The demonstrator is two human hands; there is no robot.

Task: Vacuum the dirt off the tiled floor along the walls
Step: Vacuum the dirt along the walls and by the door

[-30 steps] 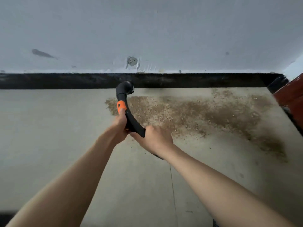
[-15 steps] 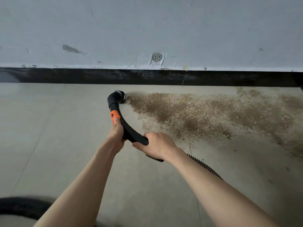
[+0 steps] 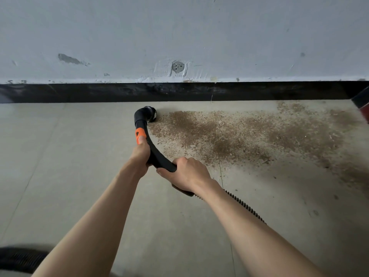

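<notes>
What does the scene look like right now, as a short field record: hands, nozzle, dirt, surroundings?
left hand: grips the vacuum wand just below its orange collar
right hand: grips the wand lower down, near the ribbed hose
nozzle: at the left edge of the dirt patch, near the black baseboard
dirt: spreads rightward along the wall
floor: pale tiles
red object: far right edge, unidentifiable

Vacuum nozzle at the left edge of the dirt, centre frame.
You had the curved black vacuum wand (image 3: 152,150), orange-banded, with its round nozzle (image 3: 150,114) down on the pale tiled floor (image 3: 60,156), just below the black skirting; brown gritty dirt (image 3: 239,136) spread rightward from it.
</notes>
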